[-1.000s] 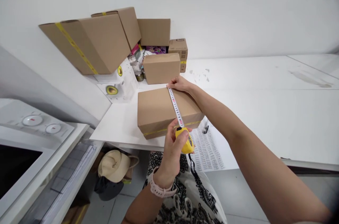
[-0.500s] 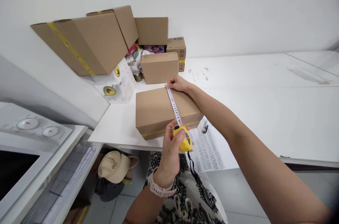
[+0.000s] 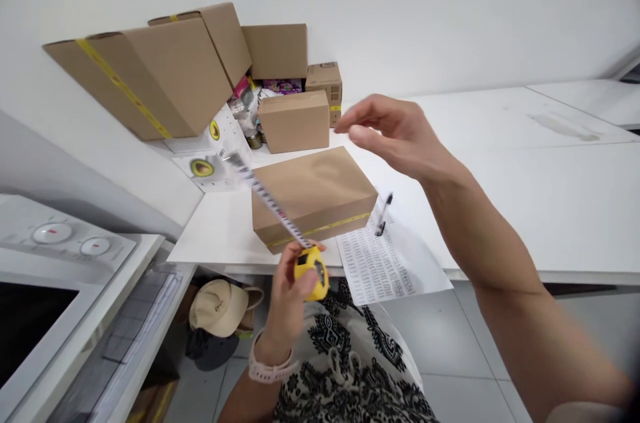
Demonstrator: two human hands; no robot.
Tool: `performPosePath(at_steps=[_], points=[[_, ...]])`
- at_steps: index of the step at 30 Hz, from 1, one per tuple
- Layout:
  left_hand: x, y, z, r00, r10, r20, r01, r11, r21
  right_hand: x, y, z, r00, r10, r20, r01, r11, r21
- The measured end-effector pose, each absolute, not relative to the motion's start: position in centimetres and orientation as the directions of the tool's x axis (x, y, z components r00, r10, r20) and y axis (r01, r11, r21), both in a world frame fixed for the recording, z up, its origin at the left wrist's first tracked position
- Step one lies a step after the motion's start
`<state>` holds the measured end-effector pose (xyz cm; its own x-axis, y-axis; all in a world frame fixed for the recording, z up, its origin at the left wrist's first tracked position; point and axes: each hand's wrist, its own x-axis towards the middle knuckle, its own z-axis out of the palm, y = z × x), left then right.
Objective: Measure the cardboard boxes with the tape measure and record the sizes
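Note:
My left hand (image 3: pixel 286 300) is closed round a yellow tape measure (image 3: pixel 313 274) in front of the table edge. Its white blade sticks out up and to the left, blurred, passing above a brown cardboard box (image 3: pixel 320 176) with yellow tape along its front side. My right hand (image 3: pixel 390 133) is raised above the table, right of the box's far corner, fingers apart from the thumb with nothing between them. A printed sheet (image 3: pixel 360 263) lies partly under the box and overhangs the table edge. On that sheet rests a black-capped pen (image 3: pixel 384 213).
Large cardboard boxes (image 3: pixel 145 70) are stacked at the back left on white avocado-print boxes (image 3: pixel 220 163). A smaller carton (image 3: pixel 295 122) stands behind the measured box. A white appliance with knobs (image 3: pixel 60 236) is at the left; a beige cap (image 3: pixel 219 306) sits below the table.
My right hand has let go of the tape's end and risen to the right. My left hand has moved left, and the blade has swung left off the box top.

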<state>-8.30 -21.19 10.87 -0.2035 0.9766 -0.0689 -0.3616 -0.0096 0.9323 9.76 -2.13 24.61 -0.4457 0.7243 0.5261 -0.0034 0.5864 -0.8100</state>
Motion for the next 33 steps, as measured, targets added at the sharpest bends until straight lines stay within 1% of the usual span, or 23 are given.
performPosePath(at_steps=[2, 4, 5, 7, 8, 9, 11, 13, 15, 17, 20, 22, 25, 28, 30, 31, 33], points=[[-10.3, -22.0, 10.7, -0.346, 0.937, -0.047, -0.324, -0.073, 0.943, 11.9, -3.2, 21.9, -0.320, 0.799, 0.509, 0.050, 0.551, -0.833], [-12.5, -22.4, 10.5, -0.508, 0.861, -0.022, -0.270, -0.135, 0.953, 13.9, -3.4, 17.6, -0.218, 0.871, 0.441, 0.117, 0.472, -0.874], [-13.5, -22.4, 10.2, -0.581, 0.814, -0.011, -0.243, -0.161, 0.957, 14.7, -3.3, 15.2, -0.190, 0.903, 0.386, 0.157, 0.416, -0.896], [-15.0, -22.0, 9.5, -0.683, 0.731, 0.011, -0.190, -0.192, 0.963, 15.7, -3.2, 10.6, -0.168, 0.957, 0.235, 0.258, 0.273, -0.927], [-15.5, -21.6, 9.0, -0.709, 0.705, 0.023, -0.166, -0.199, 0.966, 15.9, -3.3, 8.7, -0.195, 0.968, 0.159, 0.292, 0.212, -0.933], [-15.9, -21.2, 8.4, -0.713, 0.700, 0.028, -0.155, -0.196, 0.968, 15.9, -3.5, 7.2, -0.229, 0.968, 0.100, 0.299, 0.168, -0.940], [-16.5, -20.4, 7.4, -0.668, 0.744, 0.008, -0.183, -0.174, 0.968, 15.5, -4.1, 5.5, -0.308, 0.951, 0.035, 0.270, 0.123, -0.955], [-16.9, -19.9, 7.0, -0.599, 0.801, -0.021, -0.251, -0.163, 0.954, 15.0, -4.6, 5.5, -0.345, 0.938, 0.030, 0.234, 0.117, -0.965], [-17.6, -19.7, 7.6, -0.548, 0.836, -0.009, -0.298, -0.186, 0.936, 14.6, -5.1, 6.8, -0.328, 0.943, 0.052, 0.240, 0.137, -0.961], [-18.3, -19.5, 9.3, -0.533, 0.844, 0.057, -0.298, -0.251, 0.921, 14.3, -5.5, 8.7, -0.297, 0.950, 0.095, 0.251, 0.174, -0.952], [-19.4, -18.7, 12.6, -0.540, 0.823, 0.178, -0.262, -0.364, 0.894, 13.7, -6.1, 11.2, -0.268, 0.949, 0.164, 0.221, 0.226, -0.949], [-19.8, -17.8, 14.7, -0.546, 0.813, 0.203, -0.246, -0.387, 0.888, 13.0, -6.2, 12.1, -0.239, 0.955, 0.177, 0.191, 0.225, -0.955], [-19.5, -17.0, 17.2, -0.556, 0.810, 0.188, -0.226, -0.365, 0.903, 11.7, -5.6, 12.4, -0.200, 0.972, 0.121, 0.125, 0.148, -0.981], [-18.3, -17.3, 19.1, -0.549, 0.808, 0.214, -0.197, -0.374, 0.906, 10.4, -3.9, 12.7, -0.167, 0.984, 0.056, 0.087, 0.071, -0.994], [-17.1, -17.7, 20.1, -0.487, 0.855, 0.178, -0.223, -0.320, 0.921, 9.8, -2.3, 13.0, -0.139, 0.989, 0.058, 0.105, 0.073, -0.992], [-16.6, -17.7, 20.5, -0.432, 0.893, 0.126, -0.251, -0.254, 0.934, 9.6, -1.4, 13.2, -0.134, 0.989, 0.067, 0.127, 0.084, -0.988], [-15.5, -17.5, 20.9, -0.285, 0.958, -0.021, -0.306, -0.070, 0.949, 9.2, 0.3, 13.4, -0.137, 0.985, 0.104, 0.191, 0.129, -0.973]])
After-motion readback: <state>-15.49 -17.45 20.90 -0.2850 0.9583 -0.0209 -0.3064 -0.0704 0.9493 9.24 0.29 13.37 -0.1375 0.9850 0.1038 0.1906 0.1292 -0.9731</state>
